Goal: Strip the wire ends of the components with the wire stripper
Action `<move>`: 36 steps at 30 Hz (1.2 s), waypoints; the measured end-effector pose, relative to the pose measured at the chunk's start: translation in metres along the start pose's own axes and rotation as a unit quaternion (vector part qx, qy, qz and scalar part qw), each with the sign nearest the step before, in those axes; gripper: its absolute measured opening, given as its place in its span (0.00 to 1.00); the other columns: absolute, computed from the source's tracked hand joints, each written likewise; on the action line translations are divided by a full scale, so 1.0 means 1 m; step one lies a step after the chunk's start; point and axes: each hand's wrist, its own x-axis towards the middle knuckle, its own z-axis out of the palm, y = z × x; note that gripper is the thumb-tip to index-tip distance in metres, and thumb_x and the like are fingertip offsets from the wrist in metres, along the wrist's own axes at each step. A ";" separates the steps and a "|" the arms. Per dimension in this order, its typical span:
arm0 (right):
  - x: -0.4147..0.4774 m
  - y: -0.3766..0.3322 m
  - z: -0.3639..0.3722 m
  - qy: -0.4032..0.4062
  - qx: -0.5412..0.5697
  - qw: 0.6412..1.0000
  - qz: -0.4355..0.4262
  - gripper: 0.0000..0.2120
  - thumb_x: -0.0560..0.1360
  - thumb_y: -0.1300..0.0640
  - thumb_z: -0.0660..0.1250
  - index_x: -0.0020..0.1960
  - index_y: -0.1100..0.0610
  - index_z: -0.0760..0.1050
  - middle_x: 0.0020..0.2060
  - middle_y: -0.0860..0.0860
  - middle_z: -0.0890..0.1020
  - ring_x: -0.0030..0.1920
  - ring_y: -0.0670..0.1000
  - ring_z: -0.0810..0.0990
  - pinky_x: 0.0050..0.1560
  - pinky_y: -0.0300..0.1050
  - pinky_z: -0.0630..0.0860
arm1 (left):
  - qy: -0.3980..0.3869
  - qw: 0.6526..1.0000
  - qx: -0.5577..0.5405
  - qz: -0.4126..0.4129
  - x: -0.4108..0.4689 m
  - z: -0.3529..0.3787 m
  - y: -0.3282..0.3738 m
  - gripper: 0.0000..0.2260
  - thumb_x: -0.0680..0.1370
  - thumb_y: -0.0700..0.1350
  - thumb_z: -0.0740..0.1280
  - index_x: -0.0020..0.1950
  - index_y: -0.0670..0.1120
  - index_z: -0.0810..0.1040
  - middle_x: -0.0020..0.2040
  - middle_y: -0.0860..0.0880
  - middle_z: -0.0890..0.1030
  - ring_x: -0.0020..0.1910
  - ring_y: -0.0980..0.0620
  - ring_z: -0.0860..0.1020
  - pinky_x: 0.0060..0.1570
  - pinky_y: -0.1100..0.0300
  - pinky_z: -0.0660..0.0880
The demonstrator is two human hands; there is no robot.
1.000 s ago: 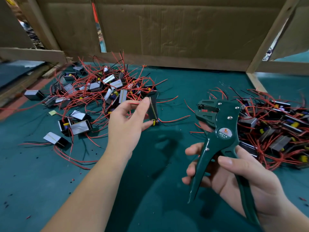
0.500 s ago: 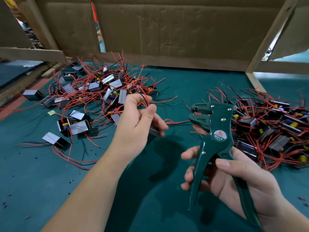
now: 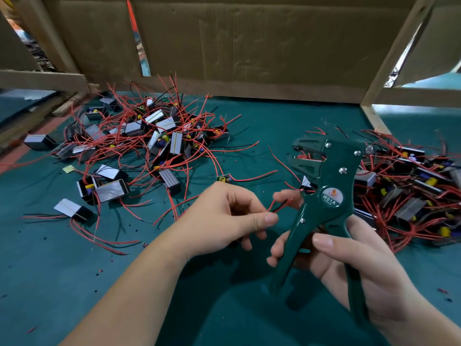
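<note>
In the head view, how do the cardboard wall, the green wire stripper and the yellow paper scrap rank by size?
1. cardboard wall
2. wire stripper, enlarged by nearness to the camera
3. yellow paper scrap, farther off, clearly smallest

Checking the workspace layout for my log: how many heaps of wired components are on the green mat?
2. The left heap sits far left; the right heap sits behind the wire stripper, partly hidden and cut by the frame edge.
</note>
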 end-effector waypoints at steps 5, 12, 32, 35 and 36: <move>0.001 0.000 0.002 0.038 0.029 0.998 -0.048 0.30 0.58 0.57 0.80 0.57 0.65 0.77 0.47 0.66 0.80 0.41 0.64 0.81 0.45 0.63 0.78 | 0.065 0.997 -0.026 0.010 0.001 0.001 0.000 0.06 0.72 0.49 0.71 0.36 0.51 0.81 0.29 0.48 0.82 0.24 0.51 0.78 0.23 0.66 0.71; -0.001 0.000 0.005 0.007 0.011 1.000 -0.023 0.32 0.62 0.57 0.79 0.62 0.63 0.74 0.46 0.66 0.80 0.43 0.65 0.80 0.46 0.65 0.76 | 0.054 0.998 -0.042 -0.004 0.003 0.003 -0.002 0.08 0.74 0.43 0.73 0.40 0.47 0.75 0.29 0.45 0.82 0.22 0.49 0.76 0.25 0.60 0.73; -0.001 -0.013 -0.004 0.038 0.002 0.996 -0.084 0.36 0.59 0.56 0.79 0.64 0.65 0.73 0.48 0.64 0.80 0.42 0.64 0.80 0.45 0.64 0.77 | 0.170 0.985 0.032 0.026 0.008 -0.009 -0.008 0.10 0.75 0.43 0.72 0.36 0.55 0.77 0.31 0.50 0.83 0.25 0.54 0.72 0.24 0.66 0.66; 0.001 -0.017 -0.005 0.057 0.015 0.996 -0.068 0.38 0.56 0.58 0.79 0.63 0.67 0.71 0.57 0.63 0.77 0.39 0.63 0.80 0.42 0.63 0.78 | 0.187 0.980 -0.012 0.063 0.008 -0.010 -0.004 0.08 0.72 0.43 0.73 0.35 0.54 0.79 0.32 0.50 0.83 0.26 0.51 0.73 0.23 0.66 0.67; 0.000 -0.016 -0.005 0.065 0.006 0.997 -0.042 0.38 0.55 0.60 0.78 0.63 0.68 0.72 0.57 0.64 0.77 0.38 0.63 0.80 0.41 0.63 0.78 | 0.184 0.980 -0.026 0.076 0.007 -0.010 -0.002 0.07 0.71 0.44 0.73 0.35 0.54 0.80 0.32 0.50 0.83 0.25 0.53 0.72 0.23 0.66 0.67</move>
